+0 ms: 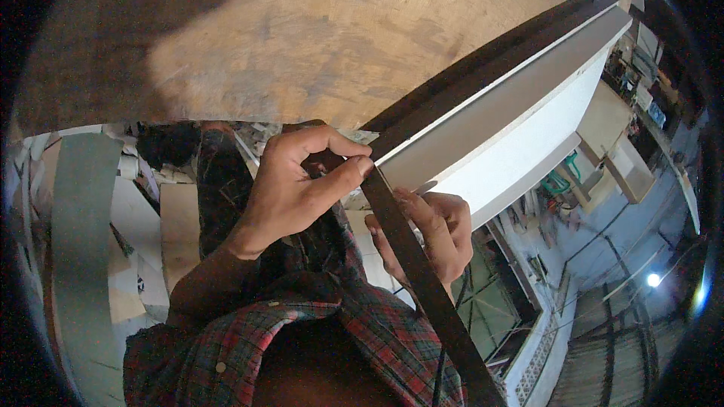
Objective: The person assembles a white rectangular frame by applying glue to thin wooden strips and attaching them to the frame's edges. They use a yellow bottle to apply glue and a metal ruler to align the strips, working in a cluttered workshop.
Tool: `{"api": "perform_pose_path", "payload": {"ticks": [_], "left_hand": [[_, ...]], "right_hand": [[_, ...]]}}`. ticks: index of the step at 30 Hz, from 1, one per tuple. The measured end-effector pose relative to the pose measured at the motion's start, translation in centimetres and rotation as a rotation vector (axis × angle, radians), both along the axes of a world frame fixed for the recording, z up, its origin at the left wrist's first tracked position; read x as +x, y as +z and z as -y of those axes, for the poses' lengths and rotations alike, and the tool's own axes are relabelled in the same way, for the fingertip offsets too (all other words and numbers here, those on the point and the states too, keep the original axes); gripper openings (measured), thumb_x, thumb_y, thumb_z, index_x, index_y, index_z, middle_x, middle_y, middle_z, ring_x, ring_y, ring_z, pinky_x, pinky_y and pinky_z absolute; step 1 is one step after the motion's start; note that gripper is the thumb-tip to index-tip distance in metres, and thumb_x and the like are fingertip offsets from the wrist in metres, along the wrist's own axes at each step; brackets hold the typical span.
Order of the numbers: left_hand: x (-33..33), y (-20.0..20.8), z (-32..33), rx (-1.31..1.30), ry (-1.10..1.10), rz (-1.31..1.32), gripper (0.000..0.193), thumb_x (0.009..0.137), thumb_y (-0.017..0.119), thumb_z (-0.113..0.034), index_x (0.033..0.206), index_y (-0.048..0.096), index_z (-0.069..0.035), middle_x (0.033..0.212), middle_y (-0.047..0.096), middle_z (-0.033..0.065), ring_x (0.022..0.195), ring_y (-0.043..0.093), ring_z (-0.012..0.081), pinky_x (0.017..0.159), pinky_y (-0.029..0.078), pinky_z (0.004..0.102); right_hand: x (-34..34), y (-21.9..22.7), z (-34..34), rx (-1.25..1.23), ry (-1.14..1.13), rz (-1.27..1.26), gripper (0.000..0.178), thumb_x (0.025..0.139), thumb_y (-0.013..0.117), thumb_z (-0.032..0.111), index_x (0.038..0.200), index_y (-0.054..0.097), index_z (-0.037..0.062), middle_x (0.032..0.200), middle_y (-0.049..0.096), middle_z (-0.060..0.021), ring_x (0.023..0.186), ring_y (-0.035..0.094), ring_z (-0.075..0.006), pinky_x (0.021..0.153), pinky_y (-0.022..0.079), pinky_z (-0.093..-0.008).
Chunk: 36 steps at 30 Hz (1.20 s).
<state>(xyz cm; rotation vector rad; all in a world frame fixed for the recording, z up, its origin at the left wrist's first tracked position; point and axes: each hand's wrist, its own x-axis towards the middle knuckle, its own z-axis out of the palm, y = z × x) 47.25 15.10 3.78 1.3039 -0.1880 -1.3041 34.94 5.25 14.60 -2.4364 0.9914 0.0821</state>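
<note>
A long, flat dark brown strip (411, 252), like edge banding, runs from the near corner of a white and grey panel piece (490, 98) down past my chest. My left hand (298, 181) pinches the strip's upper end between thumb and forefinger, right at that corner. Lower down, my right hand (437, 237) is closed around the strip, its fingers partly hidden behind it. A small grey tip (427, 186) shows above the right fingers; what it belongs to I cannot make out. The panel piece rests along the edge of a worn wooden tabletop (317, 38), casting a dark shadow.
Boards and offcuts lie below to the left, beside a long grey-green board (83, 256). To the right are wooden box parts (622, 158), a green object (558, 181) and a framed panel (486, 301) on the floor. A bright lamp (653, 280) shines at the far right.
</note>
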Motion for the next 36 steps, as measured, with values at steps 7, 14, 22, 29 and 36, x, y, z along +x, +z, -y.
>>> {"api": "perform_pose_path", "payload": {"ticks": [7, 14, 22, 29, 36], "left_hand": [[0.1, -0.2, -0.1, -0.028, 0.031, -0.01, 0.014, 0.086, 0.072, -0.009, 0.095, 0.071, 0.002, 0.08, 0.07, 0.0049, 0.07, 0.061, 0.0054, 0.061, 0.048, 0.0217], [0.7, -0.8, -0.7, -0.066, -0.088, -0.111, 0.018, 0.094, 0.063, -0.013, 0.104, 0.069, 0.001, 0.098, 0.07, 0.0101, 0.091, 0.065, 0.0164, 0.082, 0.049, 0.029], [1.1, -0.6, -3.8, -0.13, -0.059, 0.486, 0.034, 0.09, 0.059, -0.009, 0.124, 0.064, -0.005, 0.117, 0.064, 0.0158, 0.11, 0.061, 0.028, 0.094, 0.047, 0.0364], [-0.8, 0.6, -3.0, -0.16, -0.194, 0.598, 0.054, 0.076, 0.067, -0.006, 0.129, 0.061, -0.008, 0.121, 0.061, 0.0174, 0.114, 0.058, 0.0343, 0.098, 0.048, 0.0413], [-1.4, 0.0, -2.7, -0.159, -0.178, 0.526, 0.051, 0.075, 0.069, -0.006, 0.125, 0.062, -0.006, 0.121, 0.061, 0.0181, 0.11, 0.06, 0.0352, 0.096, 0.049, 0.0396]], "right_hand": [[0.1, -0.9, 0.0, -0.045, 0.038, 0.064, 0.036, 0.068, 0.085, 0.011, 0.101, 0.072, 0.0035, 0.088, 0.063, -0.0096, 0.072, 0.064, -0.0168, 0.062, 0.05, -0.0264], [0.4, -0.6, -0.2, -0.02, -0.022, 0.023, 0.029, 0.066, 0.086, 0.007, 0.091, 0.071, -0.0003, 0.087, 0.066, -0.0152, 0.076, 0.064, -0.025, 0.064, 0.051, -0.032], [-1.7, -2.1, -0.9, -0.003, -0.116, 0.028, 0.032, 0.072, 0.082, 0.012, 0.1, 0.069, 0.0017, 0.089, 0.065, -0.012, 0.074, 0.063, -0.0201, 0.064, 0.051, -0.029], [-0.5, -1.9, -0.5, -0.1, 0.018, 0.095, 0.029, 0.074, 0.08, 0.009, 0.1, 0.069, 0.0032, 0.09, 0.065, -0.0087, 0.08, 0.061, -0.0187, 0.068, 0.05, -0.029], [-0.6, -1.9, -1.5, 0.147, -0.4, 0.089, 0.033, 0.073, 0.082, 0.008, 0.103, 0.069, 0.0049, 0.089, 0.064, -0.009, 0.081, 0.061, -0.0193, 0.069, 0.05, -0.0288]]}}
